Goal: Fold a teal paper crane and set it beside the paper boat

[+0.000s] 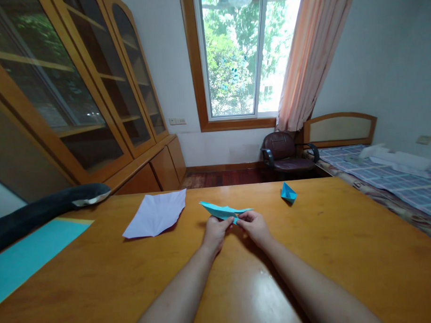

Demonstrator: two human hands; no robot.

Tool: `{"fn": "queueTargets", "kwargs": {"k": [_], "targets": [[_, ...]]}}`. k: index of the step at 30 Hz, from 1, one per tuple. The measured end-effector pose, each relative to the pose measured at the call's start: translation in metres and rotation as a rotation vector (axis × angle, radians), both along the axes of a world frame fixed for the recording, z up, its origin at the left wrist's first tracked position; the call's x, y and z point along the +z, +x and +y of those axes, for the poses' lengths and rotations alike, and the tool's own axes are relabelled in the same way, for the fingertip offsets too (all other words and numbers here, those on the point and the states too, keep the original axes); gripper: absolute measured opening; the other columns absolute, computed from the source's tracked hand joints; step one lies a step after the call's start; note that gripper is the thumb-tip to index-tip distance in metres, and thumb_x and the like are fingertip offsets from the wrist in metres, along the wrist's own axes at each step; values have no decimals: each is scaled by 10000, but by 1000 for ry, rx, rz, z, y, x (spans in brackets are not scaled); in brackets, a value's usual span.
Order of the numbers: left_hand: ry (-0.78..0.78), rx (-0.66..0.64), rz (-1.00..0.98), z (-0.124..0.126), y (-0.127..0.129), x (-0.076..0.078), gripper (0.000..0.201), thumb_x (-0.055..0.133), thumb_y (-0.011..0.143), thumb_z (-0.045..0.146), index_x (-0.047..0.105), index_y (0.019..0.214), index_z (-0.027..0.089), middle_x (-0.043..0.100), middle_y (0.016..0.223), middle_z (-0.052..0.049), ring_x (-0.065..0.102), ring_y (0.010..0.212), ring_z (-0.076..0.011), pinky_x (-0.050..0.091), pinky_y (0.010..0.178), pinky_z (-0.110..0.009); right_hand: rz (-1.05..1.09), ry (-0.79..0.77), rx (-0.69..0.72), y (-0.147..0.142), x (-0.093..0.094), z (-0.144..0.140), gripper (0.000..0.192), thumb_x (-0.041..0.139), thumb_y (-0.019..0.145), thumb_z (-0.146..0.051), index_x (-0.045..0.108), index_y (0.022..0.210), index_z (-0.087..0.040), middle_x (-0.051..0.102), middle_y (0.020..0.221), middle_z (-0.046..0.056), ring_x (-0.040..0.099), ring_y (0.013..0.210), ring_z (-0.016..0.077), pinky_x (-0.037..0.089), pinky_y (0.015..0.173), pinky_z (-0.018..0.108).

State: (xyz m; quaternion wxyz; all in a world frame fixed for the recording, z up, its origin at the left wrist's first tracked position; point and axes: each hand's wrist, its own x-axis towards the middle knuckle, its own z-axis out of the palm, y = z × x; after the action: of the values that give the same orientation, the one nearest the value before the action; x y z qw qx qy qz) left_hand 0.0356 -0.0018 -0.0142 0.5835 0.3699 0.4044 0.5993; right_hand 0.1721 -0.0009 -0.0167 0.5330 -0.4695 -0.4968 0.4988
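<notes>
Blue folded paper (225, 210), long, pointed and seemingly part-folded, is pinched above the wooden desk (346, 251) by closed fingers of left hand (214, 233) and right hand (255, 226), while a finished small blue paper boat (288, 193) sits far right.

Single view, head-worn camera, above near edge of desk (346, 251), facing forward and tilted down. Both forearms enter from 6 o'clock, hands close to lens at frame centre. Desk fills lower half. Window (240, 57) straight ahead at 12 o'clock, well beyond far desk edge. Glass-door cabinet (75, 91) at 10 o'clock, bed (396, 174) at 3 o'clock. Wide lens bends edges. No second view, so no shared part.
</notes>
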Motion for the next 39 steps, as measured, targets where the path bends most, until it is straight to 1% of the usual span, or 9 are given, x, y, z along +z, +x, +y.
{"fn": "queueTargets", "kwargs": {"k": [4,8,11,14,20,23,28,34,39], "targets": [[26,7,50,1,1,-3,337,849,504,257,678,756,113,705,696,-41,607,599,-141,469,577,-235,-17,-11,25,-1,-1,-1,240,757,571,-350,659,679,-160,656,604,11,549,535,134,426,533,251],[79,69,157,2,1,-3,303,817,540,224,687,793,118,721,772,-53,642,695,-171,491,662,-257,-86,-47,60,1,-2,1,225,726,583,-336,682,699,-148,635,582,3,503,484,116,390,472,235],[104,104,236,1,1,-3,258,787,569,200,688,795,125,724,785,-50,646,711,-173,492,669,-254,-153,-49,51,2,-3,2,185,714,570,-304,673,650,-143,592,530,-15,461,459,99,352,436,218],[105,92,254,0,2,-2,221,776,573,199,686,762,126,724,763,-49,644,692,-173,492,659,-256,-176,-49,68,3,-3,1,194,714,584,-325,647,614,-145,552,497,-30,435,435,87,329,415,211],[59,51,200,-2,3,1,233,793,541,194,685,732,118,724,743,-52,633,657,-166,486,635,-251,-211,-114,160,5,-2,-1,279,687,649,-401,579,552,-162,497,431,-42,401,378,75,276,373,200],[47,55,148,-1,1,1,251,806,529,198,681,731,116,713,709,-39,615,619,-145,472,597,-232,-271,-95,146,6,-4,2,257,663,669,-361,589,526,-161,508,421,-33,392,375,69,262,373,196],[22,91,64,5,-5,-5,270,811,549,248,648,716,111,668,619,-12,552,514,-99,421,495,-196,-263,-96,147,10,-6,5,242,588,701,-348,603,544,-164,551,446,-15,433,393,88,302,400,208],[-25,148,-40,9,-12,-4,351,839,514,293,605,709,119,655,620,-3,560,511,-91,418,490,-186,-255,-79,102,14,-6,5,263,562,701,-383,608,563,-164,567,484,-7,425,409,92,306,417,215],[-28,176,-84,10,-16,1,394,848,495,311,585,725,130,662,657,-4,591,556,-104,436,512,-193,-272,-50,62,14,-5,4,286,560,704,-411,603,559,-169,583,519,8,474,460,113,343,454,224]]}}
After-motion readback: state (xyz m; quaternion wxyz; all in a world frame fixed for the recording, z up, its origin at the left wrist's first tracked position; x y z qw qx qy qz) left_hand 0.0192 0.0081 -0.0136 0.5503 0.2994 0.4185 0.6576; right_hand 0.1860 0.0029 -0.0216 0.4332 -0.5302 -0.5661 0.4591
